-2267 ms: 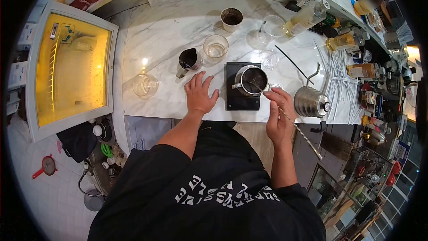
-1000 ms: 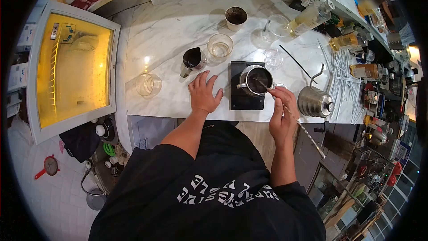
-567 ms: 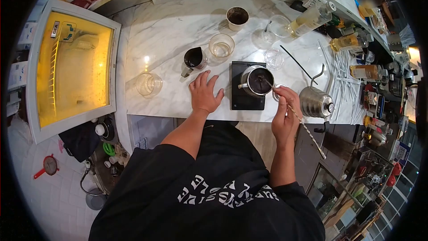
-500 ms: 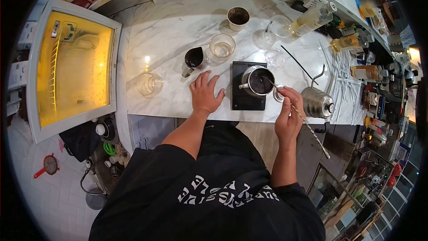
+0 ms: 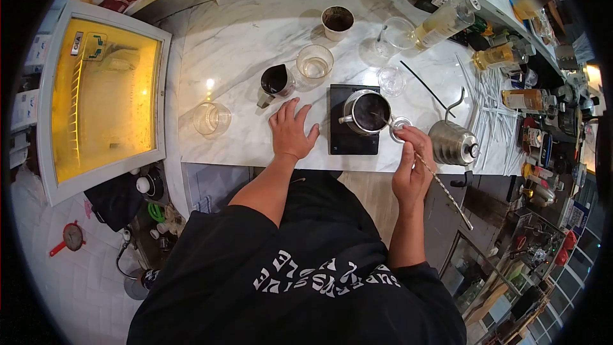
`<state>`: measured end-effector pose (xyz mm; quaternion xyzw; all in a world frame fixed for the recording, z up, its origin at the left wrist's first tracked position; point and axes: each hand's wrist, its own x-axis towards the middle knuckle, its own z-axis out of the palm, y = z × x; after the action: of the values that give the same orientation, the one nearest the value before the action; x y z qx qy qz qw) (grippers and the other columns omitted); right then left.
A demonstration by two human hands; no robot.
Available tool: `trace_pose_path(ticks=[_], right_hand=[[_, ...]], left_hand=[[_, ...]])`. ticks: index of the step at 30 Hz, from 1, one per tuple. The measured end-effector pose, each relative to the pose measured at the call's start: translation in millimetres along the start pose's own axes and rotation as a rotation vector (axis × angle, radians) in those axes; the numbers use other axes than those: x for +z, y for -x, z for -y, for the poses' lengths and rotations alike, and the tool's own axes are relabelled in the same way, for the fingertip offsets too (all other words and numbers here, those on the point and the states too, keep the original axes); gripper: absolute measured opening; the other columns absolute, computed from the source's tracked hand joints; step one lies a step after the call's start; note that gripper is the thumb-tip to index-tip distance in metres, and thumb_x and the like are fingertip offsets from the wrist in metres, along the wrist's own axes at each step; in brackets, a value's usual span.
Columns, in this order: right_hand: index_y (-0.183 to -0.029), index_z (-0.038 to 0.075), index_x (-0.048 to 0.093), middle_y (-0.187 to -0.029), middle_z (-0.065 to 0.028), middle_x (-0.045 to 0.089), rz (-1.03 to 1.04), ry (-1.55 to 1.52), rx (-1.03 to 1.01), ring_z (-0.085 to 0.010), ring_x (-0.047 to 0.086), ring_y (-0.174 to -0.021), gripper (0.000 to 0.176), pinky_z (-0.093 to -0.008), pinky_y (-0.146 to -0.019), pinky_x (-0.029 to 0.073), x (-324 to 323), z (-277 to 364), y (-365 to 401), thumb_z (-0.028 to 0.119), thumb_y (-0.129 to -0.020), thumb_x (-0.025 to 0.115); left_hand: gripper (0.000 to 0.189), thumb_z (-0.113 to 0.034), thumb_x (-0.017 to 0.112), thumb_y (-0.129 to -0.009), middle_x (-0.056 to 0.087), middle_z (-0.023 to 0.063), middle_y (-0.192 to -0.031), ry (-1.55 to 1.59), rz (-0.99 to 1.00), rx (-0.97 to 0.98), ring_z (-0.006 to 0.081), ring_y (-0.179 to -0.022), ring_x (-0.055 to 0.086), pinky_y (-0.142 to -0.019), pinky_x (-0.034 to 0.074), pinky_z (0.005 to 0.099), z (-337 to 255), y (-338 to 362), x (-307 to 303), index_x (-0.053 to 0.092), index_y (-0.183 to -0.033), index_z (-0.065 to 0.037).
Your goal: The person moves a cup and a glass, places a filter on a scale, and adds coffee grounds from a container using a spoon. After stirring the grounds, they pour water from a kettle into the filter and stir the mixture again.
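Note:
My right hand (image 5: 412,166) grips a long bar spoon with a twisted handle (image 5: 445,193). Its lower end dips into dark liquid in a metal cup (image 5: 345,119), which stands on a black scale (image 5: 353,145). Flat on the marble counter lies my left hand (image 5: 293,131), fingers spread and holding nothing. Just beyond those fingers is a small pitcher of dark liquid (image 5: 276,81). A clear glass (image 5: 315,66) stands beside the pitcher, and another glass (image 5: 212,120) is farther left.
A gooseneck kettle (image 5: 451,142) stands right of the scale, near a black straw (image 5: 426,88) and scattered white straws (image 5: 495,115). A paper cup (image 5: 337,22) and bottles (image 5: 447,22) are farther back. At left is a small fridge with a yellow-lit glass door (image 5: 105,102).
The bar spoon's lower end has shifted slightly within the cup as my right hand moves a little. My left hand stays on the counter. The whole view has shifted slightly.

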<state>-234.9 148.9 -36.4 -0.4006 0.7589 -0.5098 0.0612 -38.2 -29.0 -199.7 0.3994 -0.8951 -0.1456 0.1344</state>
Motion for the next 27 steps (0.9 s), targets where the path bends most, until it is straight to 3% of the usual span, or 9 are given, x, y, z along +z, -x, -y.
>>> trace_pose_path(ticks=[9, 14, 21, 27], right_hand=[[-0.11, 0.002, 0.075, -0.112, -0.0146, 0.076, -0.039, -0.011, 0.026, -0.0345, 0.069, -0.115, 0.018, -0.0434, -0.102, 0.052, -0.2, -3.5, -4.2, 0.001, -0.103, 0.059], [-0.111, 0.002, 0.075, -0.111, -0.014, 0.076, 0.062, 0.017, -0.03, -0.0344, 0.069, -0.115, 0.017, -0.0432, -0.102, 0.052, 0.7, 8.9, -2.3, 0.002, -0.103, 0.06], [-0.111, 0.002, 0.075, -0.111, -0.0147, 0.076, -0.014, -0.007, -0.01, -0.0344, 0.069, -0.114, 0.018, -0.0431, -0.102, 0.052, -0.8, -5.4, -6.1, 0.002, -0.103, 0.058], [-0.111, 0.003, 0.075, -0.111, -0.014, 0.076, 0.066, 0.0, -0.055, -0.0343, 0.069, -0.113, 0.019, -0.0438, -0.102, 0.052, 2.1, 3.8, -4.7, 0.0, -0.102, 0.059]], left_hand=[[0.059, -0.039, 0.078, -0.085, 0.049, 0.0088, -0.154, -0.014, 0.002, 0.0, 0.0318, -0.146, 0.042, -0.117, 0.03, 0.0517, 0.9, 0.7, 2.8, 0.064, -0.14, -0.02], [0.059, -0.039, 0.078, -0.086, 0.049, 0.0087, -0.154, -0.006, 0.006, 0.004, 0.0318, -0.146, 0.042, -0.116, 0.03, 0.0518, -0.6, 1.4, 1.5, 0.064, -0.14, -0.02], [0.059, -0.039, 0.077, -0.086, 0.049, 0.009, -0.154, -0.016, 0.011, 0.004, 0.0324, -0.145, 0.042, -0.116, 0.03, 0.0518, 1.1, 0.2, 1.9, 0.063, -0.14, -0.019], [0.059, -0.039, 0.077, -0.086, 0.05, 0.009, -0.154, -0.011, 0.02, -0.001, 0.0326, -0.146, 0.042, -0.116, 0.03, 0.052, -0.9, 0.5, 0.4, 0.064, -0.141, -0.02]])
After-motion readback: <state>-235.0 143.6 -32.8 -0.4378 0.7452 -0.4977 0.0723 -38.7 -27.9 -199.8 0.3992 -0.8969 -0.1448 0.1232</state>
